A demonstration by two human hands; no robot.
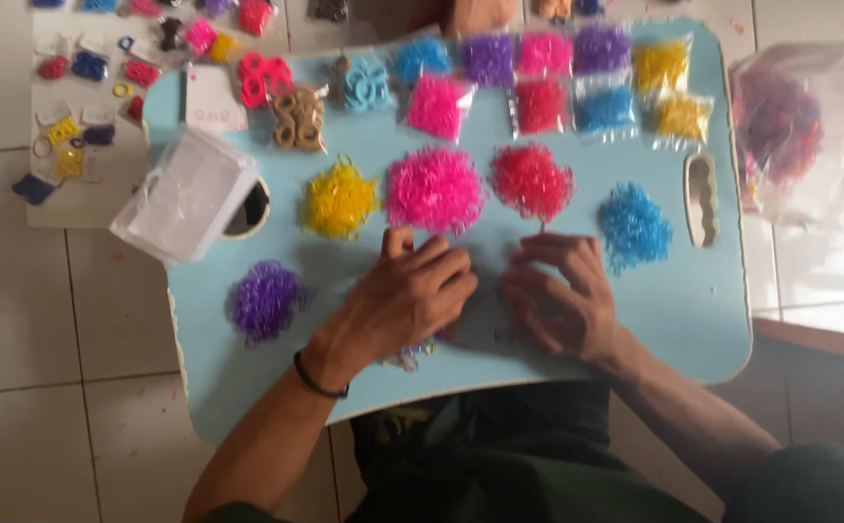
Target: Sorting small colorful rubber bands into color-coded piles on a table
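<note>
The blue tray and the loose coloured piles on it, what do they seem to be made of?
The light blue lap tray looks like moulded plastic: matte, rounded corners, a cut-out handle slot. The piles, such as the pink pile, look like tiny rubber or silicone bands: thin translucent loops, though blur leaves it uncertain.

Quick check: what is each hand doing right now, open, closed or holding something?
Left hand: fingers curled, palm down on the blue tray; any hold cannot be told.
Right hand: likewise, cannot be told.

Clear bag (187, 197), purple band pile (264, 299)
</note>
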